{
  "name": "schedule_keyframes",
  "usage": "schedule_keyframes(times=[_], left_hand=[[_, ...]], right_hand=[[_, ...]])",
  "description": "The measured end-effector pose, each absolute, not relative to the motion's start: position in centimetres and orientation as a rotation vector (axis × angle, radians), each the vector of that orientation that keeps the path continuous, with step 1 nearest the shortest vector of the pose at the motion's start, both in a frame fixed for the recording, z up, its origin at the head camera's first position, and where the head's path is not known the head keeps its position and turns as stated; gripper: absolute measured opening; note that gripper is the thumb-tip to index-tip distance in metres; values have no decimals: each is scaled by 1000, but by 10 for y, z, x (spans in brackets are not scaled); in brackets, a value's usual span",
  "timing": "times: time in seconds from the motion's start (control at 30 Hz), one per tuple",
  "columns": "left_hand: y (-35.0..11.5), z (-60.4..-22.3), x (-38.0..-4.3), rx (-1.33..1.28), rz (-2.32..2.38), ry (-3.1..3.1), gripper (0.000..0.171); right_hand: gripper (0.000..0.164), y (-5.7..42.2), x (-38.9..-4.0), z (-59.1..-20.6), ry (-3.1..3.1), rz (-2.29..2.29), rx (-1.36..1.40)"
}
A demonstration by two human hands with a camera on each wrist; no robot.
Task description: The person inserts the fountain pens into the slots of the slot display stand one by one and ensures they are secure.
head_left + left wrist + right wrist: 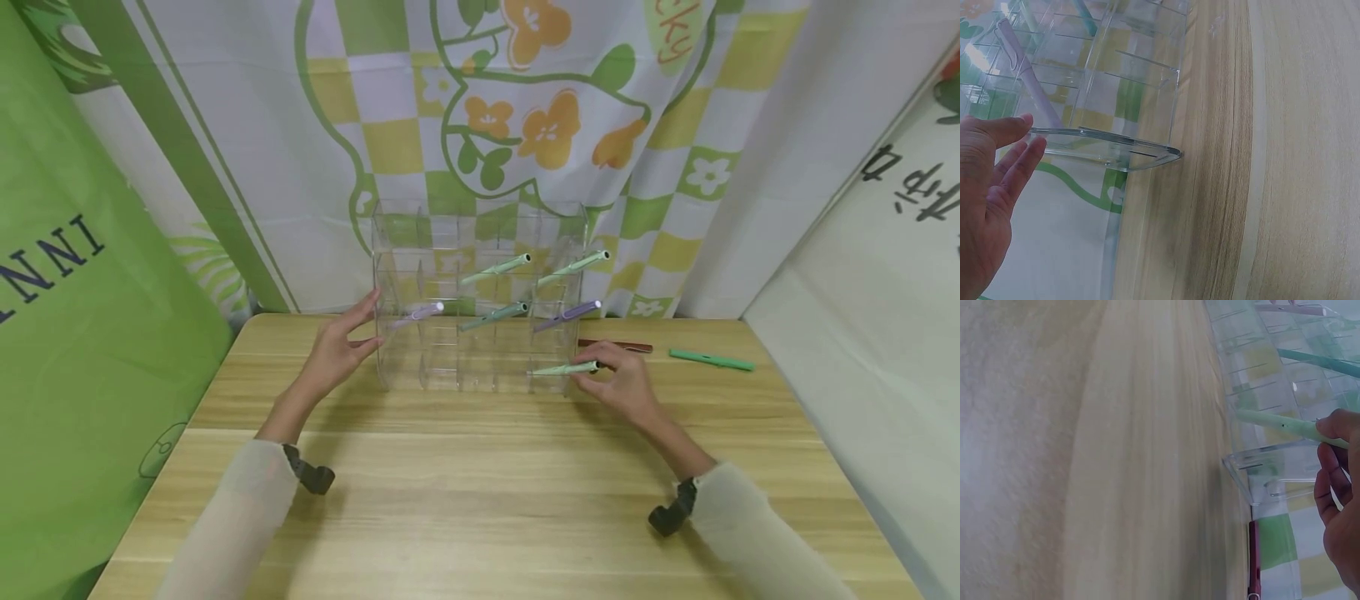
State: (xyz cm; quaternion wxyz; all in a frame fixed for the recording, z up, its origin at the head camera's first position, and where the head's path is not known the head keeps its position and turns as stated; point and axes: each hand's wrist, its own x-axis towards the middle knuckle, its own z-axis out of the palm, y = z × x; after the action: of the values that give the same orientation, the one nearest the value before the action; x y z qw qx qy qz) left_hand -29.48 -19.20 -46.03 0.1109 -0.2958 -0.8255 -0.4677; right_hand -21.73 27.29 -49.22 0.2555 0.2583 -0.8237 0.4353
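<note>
Right hand pinches a pale green pen at the rack's lower right; left hand steadies the far side

The right hand (626, 383), right of centre in the head view, has thumb and fingers closed on the outer end of a pale green pen (562, 369). That hold seems chosen to leave the inner end free: it lies within the lower-right part of the clear rack (441, 368), while the fingers stay just outside. The left hand (333, 350), left of centre, grips the rack's side wall, thumb and fingers about its front edge, probably because so light a rack could slide or tip.

In the right wrist view the pen runs leftward from the fingertips (1334, 425) at the right edge of the frame, so most of its length lies ahead of them.

Above it in the head view, a lilac pen (417, 316), a dark green pen (493, 317) and a purple pen (567, 317) slant from the rack, as do two more light green pens (495, 268) higher up. Their ends jut forward, presumably easy to grasp. A dark red pen (617, 346) lies on the table (450, 500) just beyond the right hand, partly hidden; a bright green pen (711, 360) lies farther right, apart from the fingers.
</note>
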Motion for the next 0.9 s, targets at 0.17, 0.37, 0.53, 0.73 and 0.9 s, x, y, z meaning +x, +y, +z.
schedule_keyframes(times=[0.17, 0.37, 0.53, 0.73, 0.9], left_hand=[[-192, -460, -295, -860, -1374, -2428, 82], [-192, -461, -295, -853, -1378, -2437, 82], [-194, -462, -295, -838, -1383, -2445, 83], [-194, -463, -296, -852, -1367, -2435, 82], [-194, -463, -297, -856, -1367, -2439, 81]], right_hand=[[26, 270, -216, -494, -2245, 1163, 661], [33, 268, -215, -494, -2191, 1136, 692], [37, 270, -213, -493, -2233, 1128, 668], [42, 276, -212, -493, -2286, 1126, 651], [45, 285, -211, -493, -2269, 1128, 669]])
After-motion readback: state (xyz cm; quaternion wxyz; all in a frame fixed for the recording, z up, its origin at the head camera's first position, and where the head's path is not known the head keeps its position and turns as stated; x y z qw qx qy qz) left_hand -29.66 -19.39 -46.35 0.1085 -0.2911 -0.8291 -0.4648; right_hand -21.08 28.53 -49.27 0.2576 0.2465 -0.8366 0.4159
